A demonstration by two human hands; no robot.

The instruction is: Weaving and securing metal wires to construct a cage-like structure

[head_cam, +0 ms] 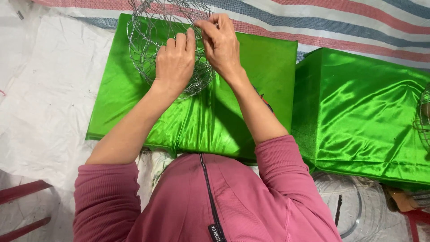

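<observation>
Both hands shaping wire mesh basket [152, 45] at 12 o'clock: left hand [175, 62] clamped on rim, right hand [219, 42] pinching a wire; twisting likely needs steady hold.

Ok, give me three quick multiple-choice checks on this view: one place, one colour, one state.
1. Where does the wire mesh frame sit?
A. On the green satin cushion
B. On the red stool
C. On the person's lap

2. What colour are the person's sleeves?
A. Blue
B. Pink
C. White

3. What are the left hand and right hand doing?
A. Both grip the mesh wires
B. Both rest flat, open
C. Only one touches

Answers: 1 A, the mesh lies on the cushion; 2 B, both sleeves are pink; 3 A, fingers of both pinch the wire.
</observation>
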